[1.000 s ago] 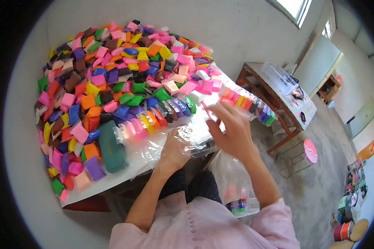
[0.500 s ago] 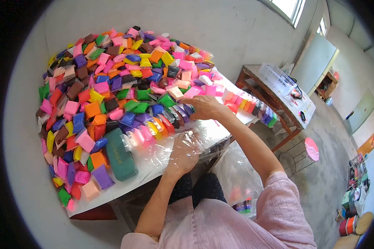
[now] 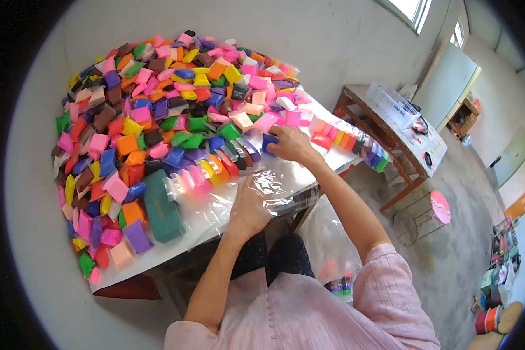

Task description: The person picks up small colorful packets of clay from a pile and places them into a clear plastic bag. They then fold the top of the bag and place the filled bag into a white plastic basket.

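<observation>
A row of small clear-wrapped packets (image 3: 207, 174), running from white through pink, yellow, orange and red to purple, lies along the front of the table. At the right end of this row, my right hand (image 3: 294, 144) pinches a blue packet (image 3: 269, 143), with the fingers bent over it. My left hand (image 3: 251, 211) is lower, near the table's front edge. Its fingers are closed on a clear plastic bag (image 3: 268, 189), whose shiny film partly covers them. A dark green box (image 3: 164, 207) stands against the row's left end.
A large heap of mixed coloured packets (image 3: 151, 105) covers the table behind. Another packet row (image 3: 347, 141) lies at the table's right end. Beyond are a side table (image 3: 399, 131) with a white basket and a pink-topped stool (image 3: 440, 207). A plastic sack (image 3: 329, 239) hangs below the table edge.
My right hand has drawn the blue packet slightly away from the right end of the row. My left hand has shifted a little left and stays at the plastic bag.
</observation>
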A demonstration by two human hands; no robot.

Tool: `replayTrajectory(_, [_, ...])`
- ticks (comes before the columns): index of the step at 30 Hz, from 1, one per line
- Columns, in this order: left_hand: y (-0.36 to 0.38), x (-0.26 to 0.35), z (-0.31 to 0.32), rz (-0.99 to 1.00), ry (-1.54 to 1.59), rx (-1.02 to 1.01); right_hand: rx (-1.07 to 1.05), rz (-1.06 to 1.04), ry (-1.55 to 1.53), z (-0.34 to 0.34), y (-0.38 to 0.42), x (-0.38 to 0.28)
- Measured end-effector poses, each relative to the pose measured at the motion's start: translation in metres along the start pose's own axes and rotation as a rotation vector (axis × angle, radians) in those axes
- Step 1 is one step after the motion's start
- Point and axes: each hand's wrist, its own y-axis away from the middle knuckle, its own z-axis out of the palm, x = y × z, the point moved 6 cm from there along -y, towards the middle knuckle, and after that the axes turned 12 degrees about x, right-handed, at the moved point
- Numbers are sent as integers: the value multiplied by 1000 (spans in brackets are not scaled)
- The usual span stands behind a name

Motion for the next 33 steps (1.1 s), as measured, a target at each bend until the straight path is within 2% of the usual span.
replayTrajectory(3, [5, -3, 1, -65, -114, -8, 63, 56, -86, -5, 1, 15])
replayTrajectory(5, [2, -1, 1, 6, -106, -4, 67, 138, -158, -14, 4, 23])
replayTrajectory(8, [-2, -8, 6, 20, -33, 0, 346, 220, -283, -55, 31, 38])
replayTrajectory(10, [-4, -10, 8, 14, 1, 3, 503, 199, -414, -92, 79, 41])
replayTrajectory(12, [-7, -11, 9, 19, 2, 15, 567, 277, -632, -111, 139, 41])
replayTrajectory(14, [-8, -13, 7, -68, 15, -55, 406, 405, -985, -101, 193, 28])
replayTrajectory(16, [-10, -9, 1, -168, 110, -81, 238, 510, -1097, -67, 227, 6])
replayTrajectory(18, [-11, -9, 1, -150, 207, 23, 254, 445, -957, -37, 221, -15])
replayTrajectory(19, [-12, -10, 0, -136, 259, 76, 352, 371, -987, -35, 210, -20])
replayTrajectory(22, [-11, -4, -9, 74, 228, 153, 480, 329, -993, -38, 182, -33])
replayTrajectory(25, [2, -34, 8, -217, 309, 66, 553, 217, -981, -53, 165, -52])
replayTrajectory(28, [5, -25, -4, -339, 427, -8, 564, 183, -927, -60, 156, -58])
replayTrajectory(31, [3, -29, -3, -481, 639, 51, 618, 175, -809, -49, 149, -50])
replayTrajectory(33, [-2, -26, -11, -352, 579, 62, 706, 167, -670, -41, 146, -42])
